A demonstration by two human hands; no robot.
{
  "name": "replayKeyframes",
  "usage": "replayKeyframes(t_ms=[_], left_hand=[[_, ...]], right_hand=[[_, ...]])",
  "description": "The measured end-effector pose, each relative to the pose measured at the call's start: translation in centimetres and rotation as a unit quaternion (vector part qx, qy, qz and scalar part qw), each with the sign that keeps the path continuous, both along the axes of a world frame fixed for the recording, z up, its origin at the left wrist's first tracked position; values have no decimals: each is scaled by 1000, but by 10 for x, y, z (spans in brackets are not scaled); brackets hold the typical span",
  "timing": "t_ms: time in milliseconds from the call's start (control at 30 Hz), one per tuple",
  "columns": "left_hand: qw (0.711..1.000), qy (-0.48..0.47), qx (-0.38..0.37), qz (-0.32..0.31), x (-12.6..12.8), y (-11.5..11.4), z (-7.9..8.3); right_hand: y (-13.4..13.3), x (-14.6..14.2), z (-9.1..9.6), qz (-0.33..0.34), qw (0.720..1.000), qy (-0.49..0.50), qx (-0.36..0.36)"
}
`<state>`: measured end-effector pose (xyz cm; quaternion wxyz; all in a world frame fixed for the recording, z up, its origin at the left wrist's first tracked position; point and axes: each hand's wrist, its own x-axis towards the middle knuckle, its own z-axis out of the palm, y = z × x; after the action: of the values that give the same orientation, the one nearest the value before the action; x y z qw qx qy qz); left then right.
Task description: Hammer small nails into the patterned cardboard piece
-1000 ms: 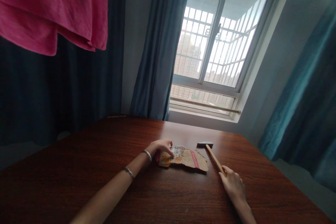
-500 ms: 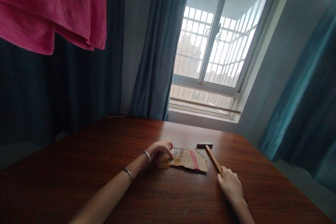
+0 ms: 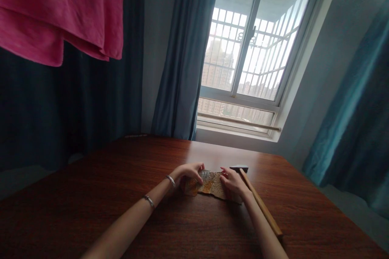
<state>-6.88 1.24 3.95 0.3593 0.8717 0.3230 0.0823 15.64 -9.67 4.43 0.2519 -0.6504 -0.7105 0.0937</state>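
A torn piece of cardboard (image 3: 210, 185), covered in small dark holes and with a brownish stain, lies on the table in front of me. A row of nails (image 3: 209, 175) seems to stand near its far edge. My left hand (image 3: 189, 171), with two silver bangles on its wrist and forearm, is closed around the cardboard's left end. At the right end my right hand (image 3: 232, 180) grips the cardboard, fingers over the far edge, hiding its pink strip. Just right of that arm rests a hammer (image 3: 261, 204), head away from me, its wooden handle untouched by my fingers.
The dark wooden table (image 3: 146, 218) reaches back to the window (image 3: 243, 56). Blue curtains (image 3: 176, 56) hang on both sides. A pink cloth (image 3: 85, 12) hangs at the upper left, above the table.
My right hand has let go of the hammer handle and moved left onto the cardboard's right end. The hammer now lies on the table. My left hand stays where it was.
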Motion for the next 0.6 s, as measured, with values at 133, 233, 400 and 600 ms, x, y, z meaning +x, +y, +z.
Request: replayKeyframes(t_ms=[133, 233, 400, 600], left_hand=[[1000, 2, 9, -12, 0, -1, 4], [1000, -13, 5, -21, 0, -3, 7], [998, -45, -28, -33, 3, -5, 10], [994, -41, -104, 9, 1, -4, 17]], right_hand=[[-2, -3, 3, 27, 998, -58, 0], [-6, 0, 2, 37, 999, -37, 13], [-6, 6, -2, 47, 998, -4, 38], [0, 4, -3, 59, 995, 76, 9]])
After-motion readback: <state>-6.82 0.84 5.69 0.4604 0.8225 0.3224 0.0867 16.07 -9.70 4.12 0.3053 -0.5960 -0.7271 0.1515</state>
